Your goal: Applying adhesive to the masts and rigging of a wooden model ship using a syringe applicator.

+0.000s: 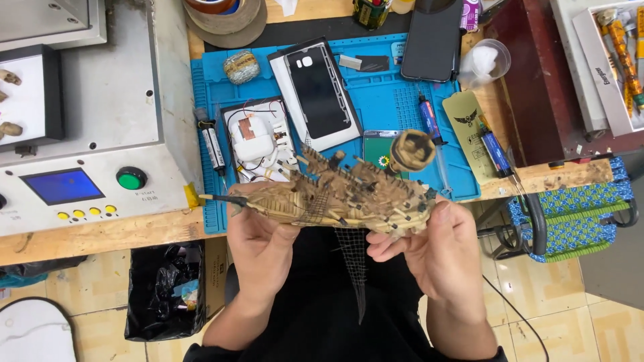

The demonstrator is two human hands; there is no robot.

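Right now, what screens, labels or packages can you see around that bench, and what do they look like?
Machine screen: small blue rectangle on the grey panel, far left.
Dark phone: black glossy slab, screen off, top of the blue mat.
Gold card: tall rectangle with a dark winged emblem, mat's right edge.
White box: long carton, upper right.

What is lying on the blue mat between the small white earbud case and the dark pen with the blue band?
In the head view, between the earbud case and the pen on the blue mat, a black phone back cover lies on a white sheet.
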